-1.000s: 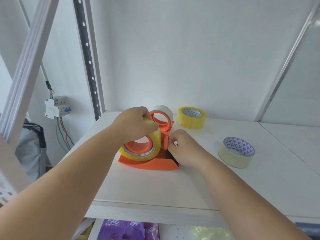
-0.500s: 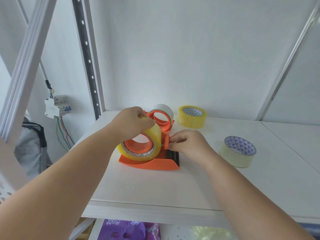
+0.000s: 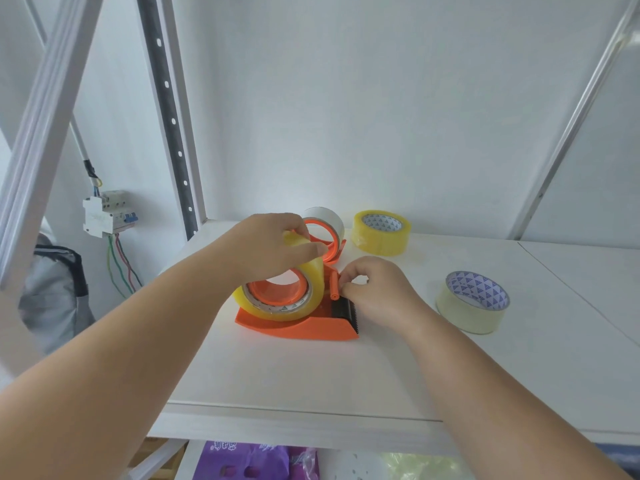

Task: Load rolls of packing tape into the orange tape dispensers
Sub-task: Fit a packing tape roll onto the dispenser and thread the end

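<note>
On the white shelf (image 3: 346,375), toward its back left corner, a glossy orange plastic dispenser (image 3: 298,327) lies with its long axis running left to right and its black serrated blade (image 3: 346,311) pointing right. A translucent yellow roll (image 3: 284,296) stands on edge on its round hub. The left hand (image 3: 270,251) curls over the roll's top, thumb and fingers gripping it. The right hand (image 3: 377,292) pinches something small beside the ribbed orange roller (image 3: 334,285); what it pinches I cannot tell. Behind stands a second dispenser (image 3: 329,237) with a pale roll. A yellow roll (image 3: 381,233) lies flat near the back edge, a cream roll (image 3: 472,303) further right.
</note>
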Available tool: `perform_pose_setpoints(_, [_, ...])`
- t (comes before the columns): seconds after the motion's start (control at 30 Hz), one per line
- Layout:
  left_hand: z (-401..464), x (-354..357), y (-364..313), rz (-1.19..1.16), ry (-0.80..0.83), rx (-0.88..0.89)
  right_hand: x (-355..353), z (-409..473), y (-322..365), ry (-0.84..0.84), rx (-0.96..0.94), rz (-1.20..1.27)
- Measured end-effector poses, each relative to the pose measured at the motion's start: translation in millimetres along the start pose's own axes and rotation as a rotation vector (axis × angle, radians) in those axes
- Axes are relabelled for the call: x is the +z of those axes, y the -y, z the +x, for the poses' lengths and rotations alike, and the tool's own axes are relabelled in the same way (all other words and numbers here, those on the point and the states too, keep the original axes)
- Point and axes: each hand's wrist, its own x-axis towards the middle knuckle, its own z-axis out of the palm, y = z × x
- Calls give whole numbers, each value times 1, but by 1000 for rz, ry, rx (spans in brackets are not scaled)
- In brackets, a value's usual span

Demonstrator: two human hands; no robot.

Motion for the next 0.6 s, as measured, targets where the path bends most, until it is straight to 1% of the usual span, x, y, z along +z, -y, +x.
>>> perform_pose_setpoints(0.1, [0, -3, 4, -13, -13, 24, -5, 2, -3, 37, -26, 4])
perform_pose_setpoints(0.2, [0, -5, 9, -30, -17, 46, -15, 0, -5, 166, -45, 58])
perform_pose_setpoints(0.3, [-1, -8, 19, -70, 6, 57, -29, -1, -8, 303, -20, 133])
perform_pose_setpoints(0.37, [-3, -10, 26, -101, 20, 48, -35, 0, -10, 339, 3, 199])
perform_pose_setpoints(0.47, [-6, -12, 29, -151, 30, 28, -37, 1, -10, 282, 32, 267])
perform_pose_setpoints(0.53, [-5, -13, 27, -176, 30, 38, -37, 0, -7, 211, 6, 222])
perform_pose_setpoints(0.6, [-4, -12, 20, -167, 8, 47, -35, 0, -5, 99, -47, 121])
